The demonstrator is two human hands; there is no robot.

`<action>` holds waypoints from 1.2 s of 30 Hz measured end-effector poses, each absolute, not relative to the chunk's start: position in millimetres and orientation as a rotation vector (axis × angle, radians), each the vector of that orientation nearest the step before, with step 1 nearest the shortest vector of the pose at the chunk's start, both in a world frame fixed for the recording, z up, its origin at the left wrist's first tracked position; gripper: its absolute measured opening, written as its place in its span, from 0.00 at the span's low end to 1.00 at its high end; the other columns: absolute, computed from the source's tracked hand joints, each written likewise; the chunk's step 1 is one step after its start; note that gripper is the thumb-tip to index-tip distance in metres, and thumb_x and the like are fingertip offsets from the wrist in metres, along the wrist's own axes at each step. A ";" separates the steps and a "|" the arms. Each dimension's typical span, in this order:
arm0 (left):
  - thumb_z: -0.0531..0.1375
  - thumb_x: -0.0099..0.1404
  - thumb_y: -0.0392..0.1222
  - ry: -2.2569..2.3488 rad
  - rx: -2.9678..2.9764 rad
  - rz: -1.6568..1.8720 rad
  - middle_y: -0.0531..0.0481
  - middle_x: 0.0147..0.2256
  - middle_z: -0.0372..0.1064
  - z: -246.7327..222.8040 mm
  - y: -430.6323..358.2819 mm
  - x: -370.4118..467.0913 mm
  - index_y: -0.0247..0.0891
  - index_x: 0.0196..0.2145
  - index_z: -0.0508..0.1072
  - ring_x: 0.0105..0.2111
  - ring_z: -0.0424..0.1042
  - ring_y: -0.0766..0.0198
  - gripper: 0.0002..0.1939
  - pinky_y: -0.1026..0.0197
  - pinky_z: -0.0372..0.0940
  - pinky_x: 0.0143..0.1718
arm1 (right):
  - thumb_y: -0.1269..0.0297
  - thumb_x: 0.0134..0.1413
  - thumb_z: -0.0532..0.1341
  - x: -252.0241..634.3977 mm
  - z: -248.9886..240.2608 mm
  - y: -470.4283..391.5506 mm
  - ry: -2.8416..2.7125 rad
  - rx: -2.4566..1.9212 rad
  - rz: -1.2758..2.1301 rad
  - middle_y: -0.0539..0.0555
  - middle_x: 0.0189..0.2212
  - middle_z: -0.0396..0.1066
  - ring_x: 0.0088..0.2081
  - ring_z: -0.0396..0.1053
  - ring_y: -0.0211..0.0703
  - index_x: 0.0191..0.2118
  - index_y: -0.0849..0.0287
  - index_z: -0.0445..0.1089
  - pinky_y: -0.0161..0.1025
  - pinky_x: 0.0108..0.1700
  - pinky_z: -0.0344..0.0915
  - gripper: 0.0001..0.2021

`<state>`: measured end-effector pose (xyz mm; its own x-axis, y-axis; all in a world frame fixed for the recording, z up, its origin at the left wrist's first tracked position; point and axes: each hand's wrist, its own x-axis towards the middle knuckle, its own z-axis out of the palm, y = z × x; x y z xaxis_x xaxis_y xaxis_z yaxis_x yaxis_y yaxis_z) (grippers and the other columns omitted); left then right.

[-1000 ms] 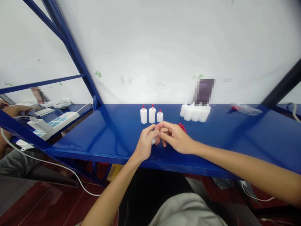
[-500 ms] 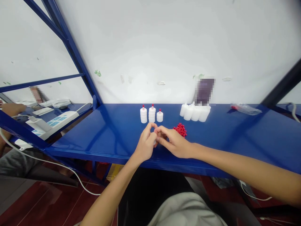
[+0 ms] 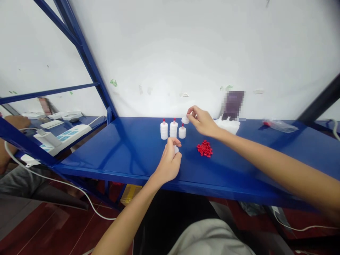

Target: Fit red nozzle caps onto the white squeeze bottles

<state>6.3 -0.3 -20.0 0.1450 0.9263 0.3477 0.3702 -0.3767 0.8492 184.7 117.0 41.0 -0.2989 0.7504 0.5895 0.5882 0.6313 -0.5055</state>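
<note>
My right hand (image 3: 198, 119) pinches a white dome-shaped nozzle cap (image 3: 185, 120) just above the red tip of the short white stack (image 3: 182, 133); whether they touch I cannot tell. Closer to me, my left hand (image 3: 170, 161) curls around a white rounded piece (image 3: 176, 149), mostly hidden by the fingers. Two taller ribbed white stacks, the left one (image 3: 164, 131) and the middle one (image 3: 173, 130), stand upright beside the short one, each topped with a red tip. A pile of small red tips (image 3: 204, 148) lies to the right of my left hand.
More white nozzle caps (image 3: 228, 125) lie in rows behind my right wrist. A clear plastic bag (image 3: 283, 125) with something red lies farther right on the blue table (image 3: 252, 156). At the left are a blue frame post (image 3: 87, 60), a power strip (image 3: 66, 136) and another person's hand (image 3: 17, 122).
My right hand has left my left hand and moved up and forward, now with a white nozzle cap over the short stack. The left hand stays near its place, with its white piece more visible.
</note>
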 end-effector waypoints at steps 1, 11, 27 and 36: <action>0.51 0.62 0.30 1.238 1.870 1.186 0.46 0.48 0.65 -20.4 -0.5 6.1 0.40 0.47 0.61 0.44 0.66 0.61 0.16 0.58 0.61 0.47 | 0.63 0.61 0.55 184.2 41.5 123.9 -2.033 -1.083 0.232 0.48 0.25 0.66 0.27 0.63 0.40 0.39 0.57 0.63 0.39 0.33 0.56 0.04; 0.57 0.68 0.54 1.105 1.924 0.995 0.51 0.35 0.74 -11.0 -5.9 10.2 0.40 0.50 0.71 0.35 0.73 0.63 0.19 0.63 0.65 0.38 | 0.58 0.63 0.54 195.0 41.5 113.2 -2.245 -1.198 0.224 0.49 0.25 0.69 0.28 0.65 0.42 0.46 0.58 0.68 0.38 0.33 0.55 0.12; 0.62 0.62 0.58 1.261 1.905 1.016 0.51 0.26 0.74 -13.4 -3.7 11.4 0.36 0.40 0.78 0.27 0.72 0.62 0.21 0.64 0.64 0.31 | 0.57 0.56 0.60 228.7 41.5 94.7 -2.811 -1.294 0.456 0.53 0.26 0.74 0.29 0.69 0.43 0.30 0.58 0.74 0.39 0.32 0.60 0.11; 0.56 0.69 0.56 1.149 1.868 1.059 0.55 0.25 0.68 -11.1 -6.2 11.7 0.37 0.35 0.71 0.24 0.70 0.68 0.18 0.67 0.62 0.27 | 0.61 0.60 0.57 202.4 53.8 66.2 -2.503 -0.969 0.633 0.50 0.25 0.71 0.26 0.64 0.37 0.36 0.60 0.73 0.37 0.31 0.59 0.10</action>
